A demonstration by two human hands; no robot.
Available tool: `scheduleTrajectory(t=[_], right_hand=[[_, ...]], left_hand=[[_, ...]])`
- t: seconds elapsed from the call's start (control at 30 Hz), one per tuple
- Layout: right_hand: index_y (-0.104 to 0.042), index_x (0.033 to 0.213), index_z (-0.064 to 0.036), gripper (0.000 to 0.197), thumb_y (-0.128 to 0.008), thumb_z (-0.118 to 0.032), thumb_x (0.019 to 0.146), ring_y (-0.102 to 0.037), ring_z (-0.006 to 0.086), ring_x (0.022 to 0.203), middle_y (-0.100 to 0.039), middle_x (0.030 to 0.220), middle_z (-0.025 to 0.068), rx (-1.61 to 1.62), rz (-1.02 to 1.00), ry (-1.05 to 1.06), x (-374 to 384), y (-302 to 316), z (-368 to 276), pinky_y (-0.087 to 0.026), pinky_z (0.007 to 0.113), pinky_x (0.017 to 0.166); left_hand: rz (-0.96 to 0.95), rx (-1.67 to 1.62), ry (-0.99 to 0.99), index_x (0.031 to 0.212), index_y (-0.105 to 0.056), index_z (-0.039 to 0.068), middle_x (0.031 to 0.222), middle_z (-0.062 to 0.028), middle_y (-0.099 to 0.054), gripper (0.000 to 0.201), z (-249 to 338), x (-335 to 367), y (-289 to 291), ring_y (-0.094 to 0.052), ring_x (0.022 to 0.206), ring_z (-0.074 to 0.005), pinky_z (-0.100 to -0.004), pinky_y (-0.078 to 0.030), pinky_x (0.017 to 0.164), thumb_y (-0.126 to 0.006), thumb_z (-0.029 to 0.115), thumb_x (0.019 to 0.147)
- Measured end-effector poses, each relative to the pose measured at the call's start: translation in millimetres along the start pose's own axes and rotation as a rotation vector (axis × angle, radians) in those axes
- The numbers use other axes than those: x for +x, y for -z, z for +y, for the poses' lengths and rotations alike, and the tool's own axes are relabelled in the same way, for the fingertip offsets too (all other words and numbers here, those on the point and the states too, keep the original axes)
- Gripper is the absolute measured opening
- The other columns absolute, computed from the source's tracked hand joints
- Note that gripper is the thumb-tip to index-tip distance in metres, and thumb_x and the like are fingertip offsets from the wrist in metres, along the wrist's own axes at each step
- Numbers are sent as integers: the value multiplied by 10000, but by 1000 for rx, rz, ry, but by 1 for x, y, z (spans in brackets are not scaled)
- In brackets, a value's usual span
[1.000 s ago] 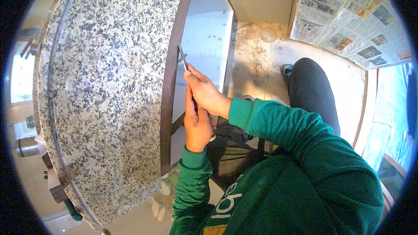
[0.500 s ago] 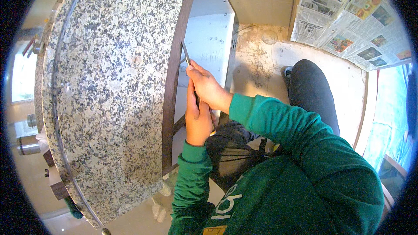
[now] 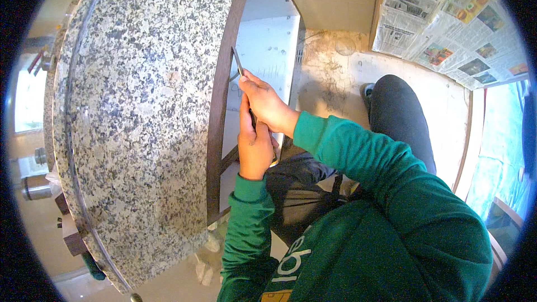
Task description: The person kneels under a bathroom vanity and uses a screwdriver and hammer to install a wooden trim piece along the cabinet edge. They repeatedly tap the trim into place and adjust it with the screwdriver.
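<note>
Both my hands are closed around a hand tool with a narrow flat metal blade [image 3: 238, 62] and a dark handle; its exact kind is not clear. My right hand [image 3: 267, 104] grips it near the blade. Lower down, my left hand [image 3: 255, 152] is wrapped around the handle, and a bit of yellow shows at its end. The blade's tip lies against the dark wooden edge strip [image 3: 219, 100] along the right side of the speckled granite countertop [image 3: 145, 112]. My fingers hide most of the handle.
White cabinet panels [image 3: 267, 42] stand open below the counter edge. Newspaper [image 3: 442, 28] covers a surface at the upper right. My bent leg [image 3: 400, 114] rests over a stained pale floor board [image 3: 330, 72]. Blue plastic sheeting [image 3: 495, 140] hangs at the far right.
Both hands and the tool have shifted slightly away from me along the wooden edge strip. The grip on the tool looks the same.
</note>
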State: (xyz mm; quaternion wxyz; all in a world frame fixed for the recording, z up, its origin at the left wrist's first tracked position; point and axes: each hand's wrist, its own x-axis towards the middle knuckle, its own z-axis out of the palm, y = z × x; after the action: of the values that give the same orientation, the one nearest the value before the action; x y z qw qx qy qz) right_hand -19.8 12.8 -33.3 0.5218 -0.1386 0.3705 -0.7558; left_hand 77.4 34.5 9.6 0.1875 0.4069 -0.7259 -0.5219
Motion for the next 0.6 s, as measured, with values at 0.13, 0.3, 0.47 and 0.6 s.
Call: scheduleTrajectory(t=[0.13, 0.3, 0.47, 0.6], right_hand=[[-415, 1467, -71, 463, -407, -321, 1077, -518, 156, 468, -545, 607, 49, -9, -28, 3, 4, 2, -2, -429, 312, 479], [-376, 1533, -37, 561, -464, -316, 1054, -400, 53, 687, -481, 795, -39, 53, 40, -63, 7, 0, -9, -384, 235, 599], [-365, 1535, -37, 563, -467, -309, 1053, -437, 67, 675, -504, 789, -16, 91, 10, -55, 7, 2, -14, -399, 247, 591], [-386, 1477, -26, 484, -376, -294, 1074, -536, 187, 457, -569, 610, 90, 13, -55, -27, 11, 5, -10, -444, 334, 491]], left_hand=[[-8, -40, 13, 1588, -224, 98, 918, -73, -636, 611, 0, 3, 1, -487, 486, -74, -266, -409, 432, -399, 57, 1005], [-15, -32, 41, 1587, -224, 110, 917, -77, -636, 616, 1, 11, -1, -497, 470, -84, -274, -417, 414, -402, 60, 1000], [-35, -21, 4, 1583, -229, 105, 870, -67, -624, 609, 5, 18, 0, -493, 460, -82, -270, -413, 410, -395, 57, 999], [-28, -24, 11, 1580, -233, 105, 852, -60, -613, 604, 7, 14, -2, -487, 453, -82, -264, -410, 408, -391, 58, 999]])
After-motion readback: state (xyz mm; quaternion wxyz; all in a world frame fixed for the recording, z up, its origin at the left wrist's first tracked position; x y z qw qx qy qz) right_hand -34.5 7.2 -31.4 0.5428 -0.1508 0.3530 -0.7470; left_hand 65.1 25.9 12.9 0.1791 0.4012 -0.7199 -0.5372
